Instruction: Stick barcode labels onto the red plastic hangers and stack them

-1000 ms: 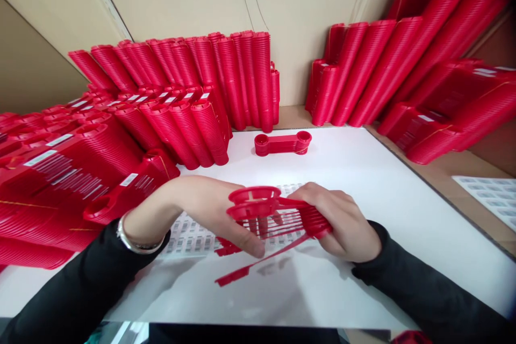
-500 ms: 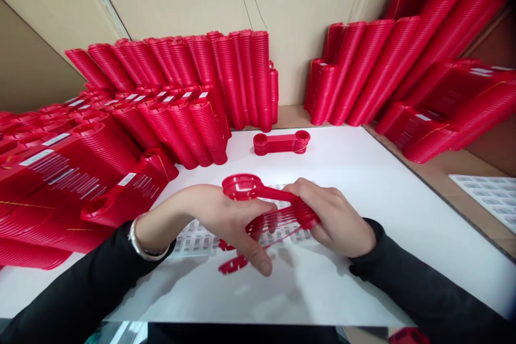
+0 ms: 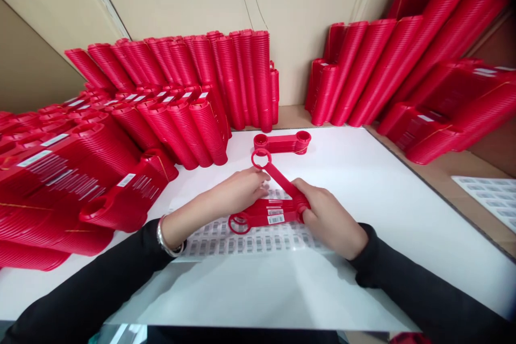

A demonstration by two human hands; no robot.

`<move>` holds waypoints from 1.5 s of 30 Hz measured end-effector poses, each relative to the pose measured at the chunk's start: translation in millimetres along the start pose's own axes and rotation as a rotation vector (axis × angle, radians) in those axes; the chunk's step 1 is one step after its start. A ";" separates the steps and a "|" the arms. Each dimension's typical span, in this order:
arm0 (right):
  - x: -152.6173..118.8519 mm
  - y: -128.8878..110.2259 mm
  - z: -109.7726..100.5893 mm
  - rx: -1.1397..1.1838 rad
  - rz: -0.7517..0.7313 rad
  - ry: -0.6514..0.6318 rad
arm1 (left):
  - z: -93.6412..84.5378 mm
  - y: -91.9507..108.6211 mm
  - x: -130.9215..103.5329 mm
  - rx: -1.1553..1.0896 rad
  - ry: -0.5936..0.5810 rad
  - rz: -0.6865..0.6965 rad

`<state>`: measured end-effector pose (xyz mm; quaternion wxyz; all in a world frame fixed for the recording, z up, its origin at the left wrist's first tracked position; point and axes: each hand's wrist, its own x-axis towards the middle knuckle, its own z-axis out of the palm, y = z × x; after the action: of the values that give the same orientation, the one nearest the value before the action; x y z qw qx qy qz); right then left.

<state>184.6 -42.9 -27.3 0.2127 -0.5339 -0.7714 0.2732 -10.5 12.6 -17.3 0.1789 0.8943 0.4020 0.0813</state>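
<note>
My right hand (image 3: 328,217) is wrapped round the right end of a fanned bunch of red plastic pieces (image 3: 258,214), which bear small white barcode labels. One piece (image 3: 280,178) angles up and away from the others, its ring end near my left fingertips. My left hand (image 3: 245,189) is at the upper left of the bunch with its fingers curled; whether they grip the raised piece is unclear. Beneath the bunch lies a sheet of barcode labels (image 3: 245,244). Beyond it, a short red stack (image 3: 282,143) rests on the white table.
Tall stacks of red pieces (image 3: 205,64) fill the left and back left of the white table (image 3: 258,295). More red stacks (image 3: 371,70) lean at the back right. Another label sheet (image 3: 487,196) lies at the far right.
My left hand has gone from spread fingers among the pieces to curled fingers farther up. The bunch now shows its labels, and one piece points up and away. My right hand keeps its hold.
</note>
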 end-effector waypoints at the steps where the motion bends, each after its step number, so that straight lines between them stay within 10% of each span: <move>1: 0.1 0.9 1.4 0.022 0.019 -0.019 | 3.5 -1.1 0.7 0.017 -0.021 0.001; 16: 1.5 4.7 6.2 0.150 0.059 -0.015 | -2.8 9.8 -1.6 -0.023 -0.036 -0.011; 27: -3.7 -3.4 3.6 0.283 0.042 0.018 | -28.4 30.1 -4.6 -0.663 0.075 -0.220; 45: -7.1 -9.7 0.7 0.242 0.046 0.027 | -23.2 42.0 -4.1 -0.613 0.107 -0.271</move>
<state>179.8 -52.4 -21.8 0.2797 -0.5256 -0.7174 0.3618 9.0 -10.3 20.3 0.4274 0.7319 0.4826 0.2207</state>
